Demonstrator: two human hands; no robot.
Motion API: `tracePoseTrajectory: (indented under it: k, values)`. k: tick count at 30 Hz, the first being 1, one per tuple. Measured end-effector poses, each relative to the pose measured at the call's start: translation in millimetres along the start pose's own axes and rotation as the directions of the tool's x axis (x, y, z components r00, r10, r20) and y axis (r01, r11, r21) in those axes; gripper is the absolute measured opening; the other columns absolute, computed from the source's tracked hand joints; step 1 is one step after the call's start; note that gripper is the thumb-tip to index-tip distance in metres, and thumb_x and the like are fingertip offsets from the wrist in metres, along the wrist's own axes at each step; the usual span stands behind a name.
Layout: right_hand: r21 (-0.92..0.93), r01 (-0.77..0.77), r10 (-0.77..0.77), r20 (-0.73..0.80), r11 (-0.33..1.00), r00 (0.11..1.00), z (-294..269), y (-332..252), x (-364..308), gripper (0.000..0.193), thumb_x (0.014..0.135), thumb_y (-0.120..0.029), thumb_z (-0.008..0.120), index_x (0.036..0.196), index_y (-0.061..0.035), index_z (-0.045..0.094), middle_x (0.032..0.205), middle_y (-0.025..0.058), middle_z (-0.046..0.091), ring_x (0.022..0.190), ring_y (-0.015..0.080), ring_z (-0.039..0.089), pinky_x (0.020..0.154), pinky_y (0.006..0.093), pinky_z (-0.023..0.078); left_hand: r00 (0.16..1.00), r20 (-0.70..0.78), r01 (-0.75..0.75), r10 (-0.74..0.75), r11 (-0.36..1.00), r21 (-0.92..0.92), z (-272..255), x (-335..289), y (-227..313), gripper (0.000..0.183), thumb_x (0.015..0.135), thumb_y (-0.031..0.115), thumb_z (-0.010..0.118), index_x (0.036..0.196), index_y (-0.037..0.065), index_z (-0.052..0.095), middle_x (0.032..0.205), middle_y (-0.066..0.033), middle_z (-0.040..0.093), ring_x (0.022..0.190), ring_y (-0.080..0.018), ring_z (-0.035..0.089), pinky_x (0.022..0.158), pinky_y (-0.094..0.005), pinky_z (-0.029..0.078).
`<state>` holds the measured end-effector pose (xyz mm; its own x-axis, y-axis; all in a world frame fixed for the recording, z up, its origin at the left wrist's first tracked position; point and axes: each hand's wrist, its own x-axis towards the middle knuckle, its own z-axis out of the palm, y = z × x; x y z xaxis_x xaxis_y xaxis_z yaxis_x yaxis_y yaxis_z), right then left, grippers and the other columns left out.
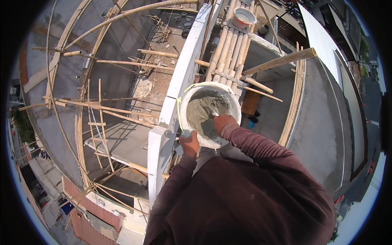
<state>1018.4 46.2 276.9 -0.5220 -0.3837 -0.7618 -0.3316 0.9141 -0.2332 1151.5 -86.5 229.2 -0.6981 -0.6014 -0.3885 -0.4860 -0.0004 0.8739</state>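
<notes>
A white bucket (234,102) of wet grey mortar (204,107) stands directly before me, at the near end of a bamboo walkway. My left hand (189,143) is closed at the bucket's near left side, on the grip of its thin yellow handle (178,111). Inside the rim, at the right side, my right hand (224,123) is closed with its knuckles over the mortar. Whatever it holds is hidden beneath the fingers. The mortar's surface is scooped and uneven.
Bamboo poles (228,53) lashed side by side form the walkway, with a second bucket (244,18) farther along. A white block wall (179,81) runs close on my left. Beyond it, bamboo scaffolding (102,107) spans a deep drop. A thick pole (281,61) juts out at right.
</notes>
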Motion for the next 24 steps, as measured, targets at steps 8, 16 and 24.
tracePoseTrajectory:
  k: [8, 16, 24]
  values:
    - [-0.051, -0.023, 0.016, -0.127, 0.998, 0.992, 17, 13, -4, 0.031, 0.086, -0.029, 0.061, 0.102, -0.0042, 0.071, 0.099, 0.0214, 0.072, 0.097, 0.0367, 0.070, 0.086, 0.0451, 0.055, 0.999, -0.035, 0.023, -0.023, 0.999, 0.022, 1, -5, 11, 0.021, 0.082, 0.013, 0.063, 0.076, -0.006, 0.058, 0.069, -0.0152, 0.063, 0.064, -0.0281, 0.062, 0.064, -0.0423, 0.047]
    - [-0.104, -0.044, 0.043, -0.006, 0.994, 0.999, 9, 21, -5, 0.031, 0.092, -0.024, 0.055, 0.110, -0.0049, 0.072, 0.105, 0.0198, 0.073, 0.099, 0.0352, 0.071, 0.086, 0.0445, 0.056, 0.974, 0.177, -0.190, 0.142, 0.938, 0.291, -7, 9, -27, 0.018, 0.087, 0.015, 0.065, 0.079, -0.001, 0.062, 0.076, -0.0164, 0.065, 0.073, -0.0337, 0.062, 0.072, -0.0457, 0.046]
    - [-0.030, -0.032, 0.030, -0.066, 0.999, 0.997, -17, 36, 18, 0.029, 0.090, -0.025, 0.060, 0.106, -0.0047, 0.074, 0.102, 0.0194, 0.074, 0.099, 0.0370, 0.071, 0.085, 0.0452, 0.057, 0.973, 0.141, -0.212, 0.183, 0.949, 0.232, -5, 14, -49, 0.008, 0.081, 0.005, 0.057, 0.077, 0.007, 0.063, 0.070, -0.0138, 0.062, 0.068, -0.0322, 0.063, 0.065, -0.0437, 0.047]
